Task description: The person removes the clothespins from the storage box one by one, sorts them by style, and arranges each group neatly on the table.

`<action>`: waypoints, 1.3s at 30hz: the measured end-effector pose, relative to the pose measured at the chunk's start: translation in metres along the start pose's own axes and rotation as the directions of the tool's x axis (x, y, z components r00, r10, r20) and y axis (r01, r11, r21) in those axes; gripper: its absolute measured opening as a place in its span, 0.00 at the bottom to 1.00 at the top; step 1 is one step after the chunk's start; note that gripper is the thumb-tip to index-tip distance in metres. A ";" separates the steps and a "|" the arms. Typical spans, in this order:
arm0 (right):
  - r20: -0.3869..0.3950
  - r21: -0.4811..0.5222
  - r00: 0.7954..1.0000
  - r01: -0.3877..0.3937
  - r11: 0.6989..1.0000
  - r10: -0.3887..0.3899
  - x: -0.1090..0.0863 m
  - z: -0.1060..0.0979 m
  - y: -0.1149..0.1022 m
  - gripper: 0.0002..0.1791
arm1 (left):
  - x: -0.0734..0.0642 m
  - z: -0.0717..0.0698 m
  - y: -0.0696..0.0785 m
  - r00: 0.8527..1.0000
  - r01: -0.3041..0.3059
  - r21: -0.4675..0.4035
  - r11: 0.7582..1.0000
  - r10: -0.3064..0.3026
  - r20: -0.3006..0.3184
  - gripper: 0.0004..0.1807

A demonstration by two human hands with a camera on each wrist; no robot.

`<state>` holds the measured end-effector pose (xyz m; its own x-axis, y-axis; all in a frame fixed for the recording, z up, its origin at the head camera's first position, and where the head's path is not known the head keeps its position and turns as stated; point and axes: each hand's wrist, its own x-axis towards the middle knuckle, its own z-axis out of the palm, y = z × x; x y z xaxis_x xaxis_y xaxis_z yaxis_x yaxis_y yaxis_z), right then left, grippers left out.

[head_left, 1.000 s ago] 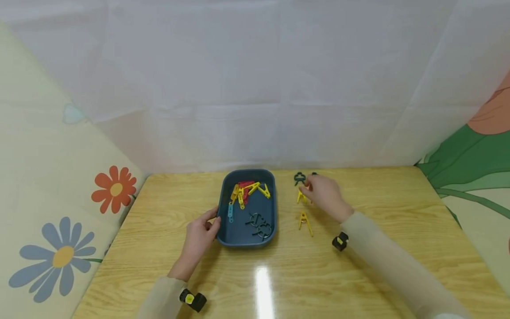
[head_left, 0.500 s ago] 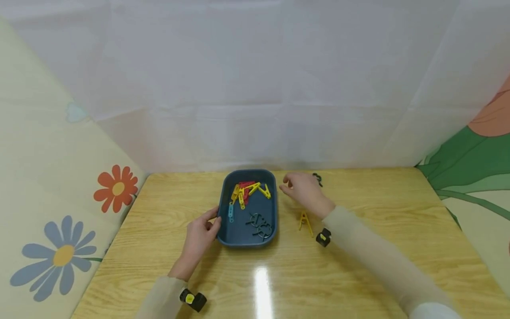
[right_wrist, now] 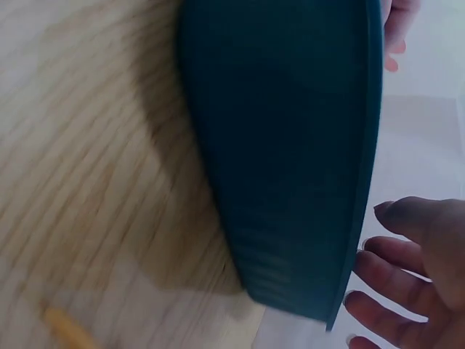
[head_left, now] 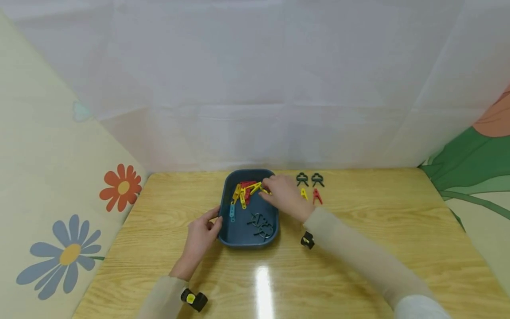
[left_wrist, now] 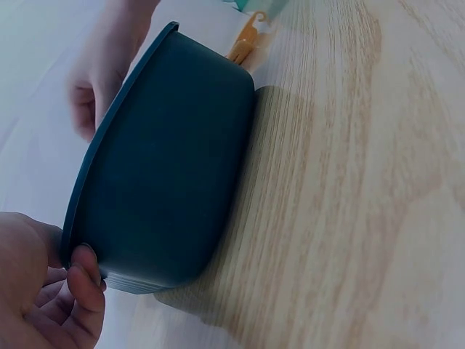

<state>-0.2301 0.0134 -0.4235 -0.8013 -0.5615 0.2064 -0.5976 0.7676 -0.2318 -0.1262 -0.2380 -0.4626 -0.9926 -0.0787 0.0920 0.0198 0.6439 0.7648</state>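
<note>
A dark blue plastic tray (head_left: 241, 232) stands on the table, holding yellow pegs (head_left: 243, 201), red pegs (head_left: 248, 184), a light blue peg (head_left: 232, 212) and dark green clips (head_left: 265, 230). My left hand (head_left: 200, 233) grips its left rim, thumb on one side and fingers on the other, as the left wrist view shows. Over the tray's upper right rim reaches my right hand (head_left: 284, 192), its fingertips close above a yellow peg (head_left: 266, 191). In the right wrist view its thumb and fingers are spread apart, with nothing visible between them.
Right of the tray, two dark green clips (head_left: 302, 179) lie in a row, with a yellow peg (head_left: 304, 194) and a red peg (head_left: 317, 196) below. Another yellow peg (right_wrist: 69, 331) lies on the table near my right wrist. A white cloth (head_left: 215, 141) backs the table.
My right hand has moved left from the laid-out clips to over the tray, uncovering the red peg and green clips. The left hand has stayed on the rim.
</note>
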 end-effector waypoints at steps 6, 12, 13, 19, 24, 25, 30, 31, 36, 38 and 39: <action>0.065 -0.005 0.995 0.079 0.997 -0.078 0.004 0.005 -0.013 0.16 | 0.001 0.001 0.000 1.000 -0.005 0.001 1.000 0.005 0.001 0.23; 0.156 0.038 0.978 0.132 0.991 -0.136 0.008 0.013 -0.017 0.15 | 0.001 0.002 0.000 1.000 -0.008 0.005 1.000 0.008 -0.005 0.22; 0.166 0.040 0.977 0.131 0.991 -0.136 0.009 0.014 -0.017 0.15 | 0.001 0.003 0.000 1.000 -0.015 0.006 1.000 0.015 -0.009 0.22; 0.149 0.056 0.979 0.129 0.990 -0.136 0.015 0.011 -0.018 0.13 | 0.002 0.005 -0.001 0.999 -0.030 -0.003 1.000 0.030 -0.020 0.22; 0.157 0.106 0.982 0.090 0.990 -0.106 0.028 -0.002 -0.027 0.11 | 0.004 0.005 -0.003 1.000 -0.002 -0.005 1.000 0.002 -0.004 0.22; 0.172 0.115 0.981 0.074 0.991 -0.093 0.031 -0.004 -0.029 0.11 | 0.004 0.005 -0.003 1.000 0.001 -0.005 1.000 -0.001 0.000 0.23; 0.249 0.165 0.969 -0.048 0.985 0.005 0.050 -0.006 -0.035 0.11 | 0.005 0.006 -0.006 1.000 -0.007 -0.010 1.000 0.007 -0.002 0.22; 0.259 0.173 0.966 -0.072 0.982 0.025 0.053 -0.004 -0.035 0.11 | 0.005 0.006 -0.006 1.000 -0.014 -0.012 1.000 0.014 -0.005 0.22; 0.301 0.190 0.949 -0.160 0.969 0.097 0.067 0.006 -0.035 0.10 | 0.004 0.008 -0.008 0.999 -0.046 -0.019 0.999 0.046 -0.025 0.22; 0.317 0.193 0.941 -0.183 0.964 0.115 0.070 0.011 -0.037 0.10 | 0.005 0.008 -0.008 0.998 -0.050 -0.015 0.999 0.050 -0.028 0.22; 0.321 0.190 0.939 -0.192 0.963 0.124 0.071 0.013 -0.037 0.10 | 0.005 0.008 -0.008 0.998 -0.050 -0.013 0.999 0.050 -0.027 0.22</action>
<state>-0.2648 -0.0591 -0.4125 -0.8356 -0.5312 -0.1402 -0.4266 0.7882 -0.4435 -0.1318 -0.2374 -0.4728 -0.9868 -0.0672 0.1472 0.0710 0.6372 0.7674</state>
